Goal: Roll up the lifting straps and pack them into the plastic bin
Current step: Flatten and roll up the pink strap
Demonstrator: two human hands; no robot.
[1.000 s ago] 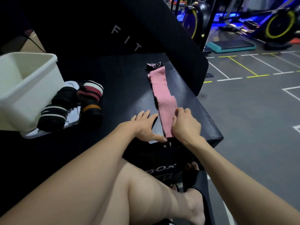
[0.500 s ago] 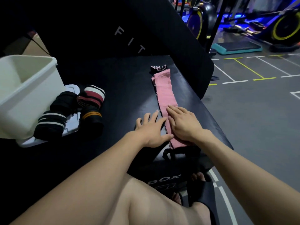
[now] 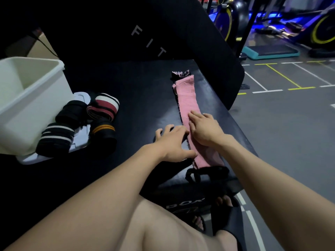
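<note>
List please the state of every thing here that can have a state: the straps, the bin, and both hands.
pink strap: unrolled, lying flat on the black bench
four dark straps: rolled, outside the bin
plastic bin: open on top, no strap visible inside
left hand: fingers straight, resting beside the pink strap
right hand: flat, pressing on the pink strap

Place: a gym
Machines: exercise bikes (image 3: 320, 24) with yellow-rimmed wheels under blue light
Floor: grey floor (image 3: 290, 133) with white and yellow lines, teal step platform (image 3: 270, 51)
Seat: black padded bench (image 3: 145, 98)
</note>
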